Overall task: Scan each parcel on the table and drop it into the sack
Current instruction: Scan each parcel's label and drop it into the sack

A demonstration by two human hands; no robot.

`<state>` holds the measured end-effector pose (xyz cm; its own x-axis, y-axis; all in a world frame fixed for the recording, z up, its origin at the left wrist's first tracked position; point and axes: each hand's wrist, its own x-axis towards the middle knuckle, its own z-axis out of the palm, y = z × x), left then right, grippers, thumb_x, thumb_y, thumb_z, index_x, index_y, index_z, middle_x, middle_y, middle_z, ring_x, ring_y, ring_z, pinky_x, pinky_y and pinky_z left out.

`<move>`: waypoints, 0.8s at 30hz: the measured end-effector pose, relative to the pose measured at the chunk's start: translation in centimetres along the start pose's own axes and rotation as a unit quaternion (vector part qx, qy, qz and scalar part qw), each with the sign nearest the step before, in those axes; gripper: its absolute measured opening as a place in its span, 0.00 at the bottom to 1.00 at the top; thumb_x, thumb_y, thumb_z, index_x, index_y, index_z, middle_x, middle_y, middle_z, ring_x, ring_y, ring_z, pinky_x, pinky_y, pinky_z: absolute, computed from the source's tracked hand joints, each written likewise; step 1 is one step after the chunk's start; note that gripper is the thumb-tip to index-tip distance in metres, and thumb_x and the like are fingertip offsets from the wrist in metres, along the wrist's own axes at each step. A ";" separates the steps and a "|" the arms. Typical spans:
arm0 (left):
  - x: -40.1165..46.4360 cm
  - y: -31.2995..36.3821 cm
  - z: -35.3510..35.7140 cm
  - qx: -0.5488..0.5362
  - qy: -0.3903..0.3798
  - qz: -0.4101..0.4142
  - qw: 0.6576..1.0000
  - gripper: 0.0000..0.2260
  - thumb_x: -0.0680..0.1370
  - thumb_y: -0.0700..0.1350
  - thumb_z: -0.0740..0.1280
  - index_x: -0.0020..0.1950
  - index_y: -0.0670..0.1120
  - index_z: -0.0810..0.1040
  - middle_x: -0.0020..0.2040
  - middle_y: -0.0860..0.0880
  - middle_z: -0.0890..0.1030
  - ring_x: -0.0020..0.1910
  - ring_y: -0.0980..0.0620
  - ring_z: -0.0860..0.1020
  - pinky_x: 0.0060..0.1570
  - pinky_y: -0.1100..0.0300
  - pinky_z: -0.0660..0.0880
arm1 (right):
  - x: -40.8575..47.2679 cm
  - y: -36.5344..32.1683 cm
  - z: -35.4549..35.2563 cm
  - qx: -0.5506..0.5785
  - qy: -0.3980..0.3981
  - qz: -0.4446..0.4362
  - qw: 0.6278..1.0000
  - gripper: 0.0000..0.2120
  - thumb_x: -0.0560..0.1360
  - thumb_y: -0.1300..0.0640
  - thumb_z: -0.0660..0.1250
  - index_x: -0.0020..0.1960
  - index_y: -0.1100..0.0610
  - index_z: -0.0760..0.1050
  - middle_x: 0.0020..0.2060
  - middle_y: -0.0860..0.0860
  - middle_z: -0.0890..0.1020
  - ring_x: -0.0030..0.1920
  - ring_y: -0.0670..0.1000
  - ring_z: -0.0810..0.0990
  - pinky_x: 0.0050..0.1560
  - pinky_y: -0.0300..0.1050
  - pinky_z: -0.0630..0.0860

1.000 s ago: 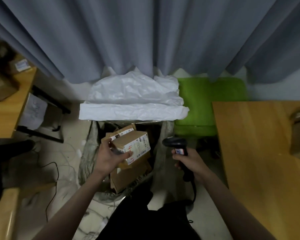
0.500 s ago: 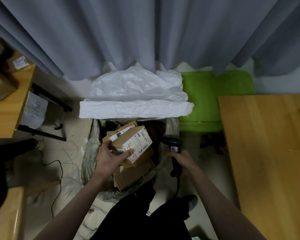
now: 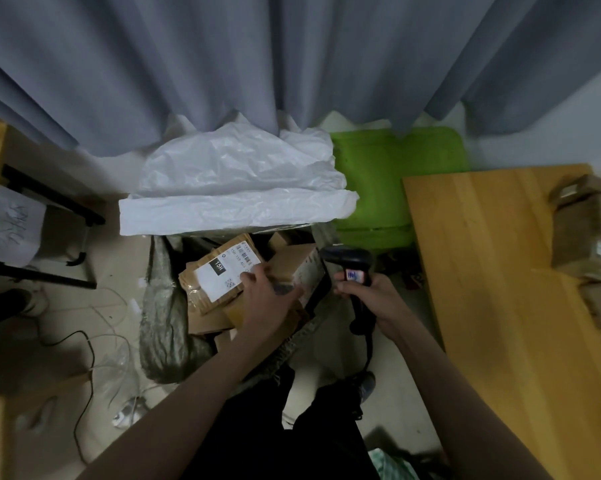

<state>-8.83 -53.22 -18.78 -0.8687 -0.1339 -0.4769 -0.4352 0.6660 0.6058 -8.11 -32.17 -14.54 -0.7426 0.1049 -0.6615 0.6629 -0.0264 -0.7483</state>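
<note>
My left hand [image 3: 268, 299] grips a small brown cardboard parcel [image 3: 294, 263] over the open mouth of the sack [image 3: 164, 306]. The parcel is blurred and tilted, its white label turned to the right. The sack is grey-green with a white liner [image 3: 236, 209] folded over its far rim. Inside it lie several cardboard parcels, the top one bearing a white "15H" label [image 3: 219, 271]. My right hand [image 3: 372, 299] holds a black barcode scanner [image 3: 347, 261] just right of the parcel, its head pointing left. More parcels [image 3: 586, 237] stand on the wooden table [image 3: 500, 271] at the right.
A green plastic stool [image 3: 389, 185] stands behind the table's near corner. A grey curtain [image 3: 292, 64] hangs across the back. Cables [image 3: 84, 348] trail over the floor at the left, beside a black-framed stand [image 3: 49, 202]. My dark trousers fill the bottom middle.
My left hand has turned the parcel so its label faces right, and carried it to the right over the sack. The scanner stays in my right hand, beside it.
</note>
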 end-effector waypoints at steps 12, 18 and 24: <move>2.8 -2.5 3.4 0.307 -0.169 0.219 0.911 0.23 0.85 0.49 0.57 0.80 0.46 0.61 0.82 0.44 0.52 0.77 0.37 0.57 0.75 0.47 0.61 | 1.0 1.5 0.6 -0.074 -0.004 0.013 0.997 0.05 0.71 0.67 0.73 0.43 0.59 0.85 0.44 0.57 0.86 0.47 0.52 0.83 0.54 0.47 0.77; 3.3 -1.3 -0.9 0.262 -0.131 0.208 0.933 0.22 0.84 0.47 0.60 0.78 0.44 0.66 0.79 0.44 0.63 0.71 0.43 0.70 0.67 0.50 0.72 | 1.3 1.9 0.3 -0.112 -0.028 0.038 0.993 0.08 0.71 0.62 0.74 0.49 0.61 0.84 0.45 0.58 0.86 0.47 0.53 0.83 0.47 0.45 0.76; 3.3 6.0 -3.9 0.276 -0.068 0.316 0.905 0.19 0.83 0.47 0.62 0.74 0.44 0.71 0.75 0.45 0.67 0.74 0.45 0.67 0.73 0.50 0.66 | -1.2 -1.1 -3.8 -0.051 -0.039 0.026 0.998 0.07 0.74 0.67 0.69 0.51 0.61 0.81 0.41 0.55 0.82 0.43 0.52 0.82 0.50 0.51 0.82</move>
<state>-15.21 -52.50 -14.26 -0.8492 0.4681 -0.2442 0.3550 0.8486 0.3922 -7.61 -28.47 -12.74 -0.7098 0.0281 -0.7038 0.7038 0.0712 -0.7069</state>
